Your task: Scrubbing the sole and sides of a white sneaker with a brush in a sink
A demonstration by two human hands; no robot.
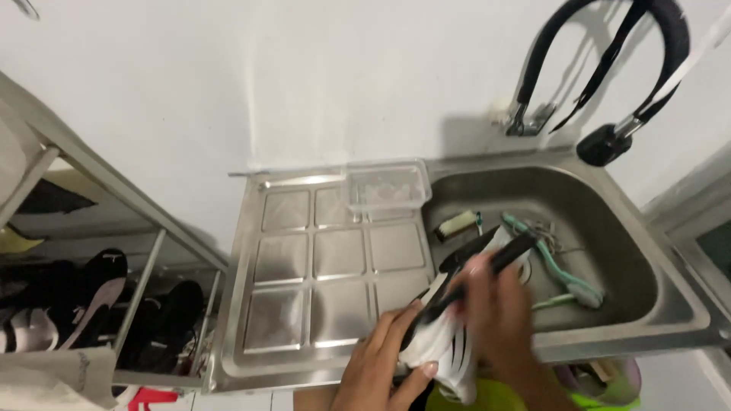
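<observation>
The white shoe (445, 346) lay diagonally at the sink's (609, 221) near left rim; the left hand (381, 365) clamped it, the right hand (495, 312) gripped a black brush (472, 274) above.

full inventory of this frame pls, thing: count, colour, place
sink: 1, steel, right
drainboard: 1, steel, left of the basin
clear container: 1, transparent, back of the drainboard
shoe: 1, white with black stripes, over the front rim
brush: 1, black, across the shoe
sponge: 1, pale yellow-green, in the basin
toothbrushes: about 2, green, in the basin
tap: 1, black end, above the basin
straps: 1 loop, black, on the wall
shoe rack: 1, metal, dark shoes, far left
left hand: holds the shoe
right hand: blurred, grips the brush
</observation>
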